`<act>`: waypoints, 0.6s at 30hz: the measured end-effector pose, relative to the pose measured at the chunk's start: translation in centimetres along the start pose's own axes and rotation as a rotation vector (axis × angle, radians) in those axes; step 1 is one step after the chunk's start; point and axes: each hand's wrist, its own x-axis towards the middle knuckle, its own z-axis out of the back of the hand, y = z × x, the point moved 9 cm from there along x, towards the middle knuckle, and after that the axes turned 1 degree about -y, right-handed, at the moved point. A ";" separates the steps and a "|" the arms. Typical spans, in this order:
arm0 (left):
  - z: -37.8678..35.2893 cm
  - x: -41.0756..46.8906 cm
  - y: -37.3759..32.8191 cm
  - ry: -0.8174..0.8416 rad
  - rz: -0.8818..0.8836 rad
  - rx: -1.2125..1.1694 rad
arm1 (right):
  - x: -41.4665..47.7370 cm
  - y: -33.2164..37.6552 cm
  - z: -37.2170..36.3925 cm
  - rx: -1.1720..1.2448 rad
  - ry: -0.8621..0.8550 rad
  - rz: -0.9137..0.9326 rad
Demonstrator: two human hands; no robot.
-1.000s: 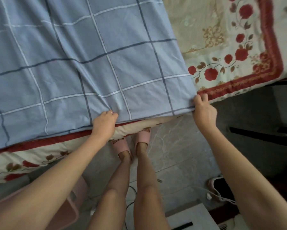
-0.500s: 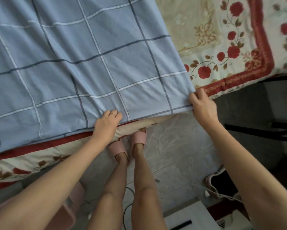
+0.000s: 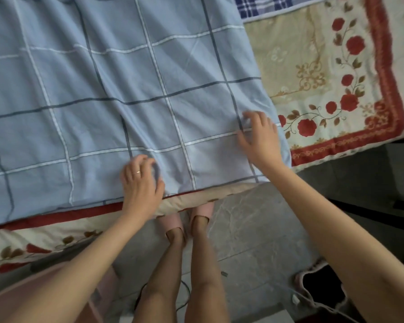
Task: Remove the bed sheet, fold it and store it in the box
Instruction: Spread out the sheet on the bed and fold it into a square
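Left hand [image 3: 141,185] pinching bed sheet [image 3: 103,89] at near hem, right hand [image 3: 260,138] over it.
Left fingers curled, thumb clamping a small bunch of the blue checked fabric. Right fingers half-bent and blurred above the sheet's near right corner; can't tell if they grip. Sheet lies spread flat on floral quilt [image 3: 336,78] on the bed. Pink slippers [image 3: 173,221] under the edge.
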 end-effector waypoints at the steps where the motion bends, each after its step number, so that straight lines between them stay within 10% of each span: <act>1: 0.2 0.5 1.9 -0.010 0.165 -0.003 | 2.4 -0.6 0.2 0.024 -0.026 -0.109; 6: -1.8 1.2 9.0 0.196 0.758 -0.088 | 11.2 -1.0 -1.0 0.010 0.016 -0.422; 18: -3.4 1.9 9.8 0.559 0.887 -0.089 | 13.6 -5.7 2.9 0.386 -0.132 -0.608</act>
